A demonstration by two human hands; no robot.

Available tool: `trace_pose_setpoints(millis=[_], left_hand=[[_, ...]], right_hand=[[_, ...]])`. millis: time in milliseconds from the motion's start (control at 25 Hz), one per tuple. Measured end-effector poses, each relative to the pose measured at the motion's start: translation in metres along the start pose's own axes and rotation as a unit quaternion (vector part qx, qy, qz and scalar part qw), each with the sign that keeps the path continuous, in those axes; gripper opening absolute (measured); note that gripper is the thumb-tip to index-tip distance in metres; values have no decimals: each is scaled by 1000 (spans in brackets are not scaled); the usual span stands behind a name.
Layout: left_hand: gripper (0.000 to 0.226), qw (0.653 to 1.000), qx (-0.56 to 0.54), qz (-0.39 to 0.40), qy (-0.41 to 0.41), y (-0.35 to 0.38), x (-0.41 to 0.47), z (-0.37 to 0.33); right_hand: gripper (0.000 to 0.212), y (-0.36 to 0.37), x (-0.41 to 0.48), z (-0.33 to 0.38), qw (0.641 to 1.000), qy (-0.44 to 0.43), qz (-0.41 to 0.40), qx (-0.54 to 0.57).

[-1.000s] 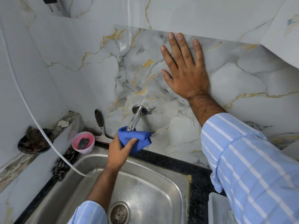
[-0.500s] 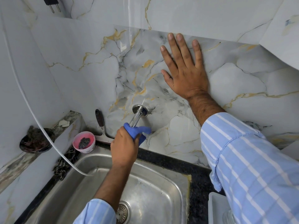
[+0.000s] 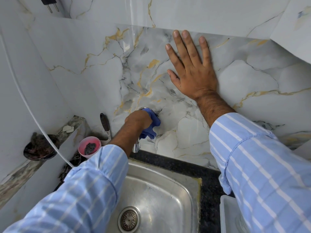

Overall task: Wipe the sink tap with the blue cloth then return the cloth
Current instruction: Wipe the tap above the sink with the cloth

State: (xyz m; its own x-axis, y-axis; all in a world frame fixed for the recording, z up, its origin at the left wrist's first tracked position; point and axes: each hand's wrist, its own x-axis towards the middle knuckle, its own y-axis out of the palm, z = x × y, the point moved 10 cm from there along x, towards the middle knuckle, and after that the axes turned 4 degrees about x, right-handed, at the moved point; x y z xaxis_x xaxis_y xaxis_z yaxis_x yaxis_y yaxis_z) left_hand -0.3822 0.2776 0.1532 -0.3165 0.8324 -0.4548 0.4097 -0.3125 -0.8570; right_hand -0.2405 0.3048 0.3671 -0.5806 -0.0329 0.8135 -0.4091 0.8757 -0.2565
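1. Head view: the left hand (image 3: 138,118) is closed around the blue cloth (image 3: 152,124), pressing it on the tap (image 3: 136,147) where the tap meets the wall (image 3: 235,81).
2. The tap's shiny end pokes out under the wrist, above the sink's (image 3: 161,195) back edge.
3. The right hand (image 3: 190,71) lies flat on the wall, fingers spread.
4. A pink cup (image 3: 89,147) stands by the sink's back left corner.

Just one head cam, looking forward and down from close above the sink (image 3: 151,190), facing the marble wall (image 3: 84,64) behind.
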Motion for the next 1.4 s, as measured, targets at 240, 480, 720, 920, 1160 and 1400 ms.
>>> trace_pose_setpoints(millis=[240,480,720,920,1160,1400], left_hand=[[37,956,-27,-279,-90,2,-50,27],[25,871,-332,-362,-7,56,-87,65],[58,869,-356,-331,92,93,-80,78],[49,871,-306,-383,17,108,-86,92],[28,925,-228,-300,-51,151,-100,103],[48,940,-191,-282,-27,153,-143,103]], right_hand=[[65,1,0,0,1000,2,1,0],[65,-2,1,-1,1000,2,1,-8],[65,1,1,1,1000,3,12,-5],[66,1,1,1,1000,-4,17,-13],[66,0,3,1,998,-8,55,-10],[60,-22,4,31,955,111,232,148]])
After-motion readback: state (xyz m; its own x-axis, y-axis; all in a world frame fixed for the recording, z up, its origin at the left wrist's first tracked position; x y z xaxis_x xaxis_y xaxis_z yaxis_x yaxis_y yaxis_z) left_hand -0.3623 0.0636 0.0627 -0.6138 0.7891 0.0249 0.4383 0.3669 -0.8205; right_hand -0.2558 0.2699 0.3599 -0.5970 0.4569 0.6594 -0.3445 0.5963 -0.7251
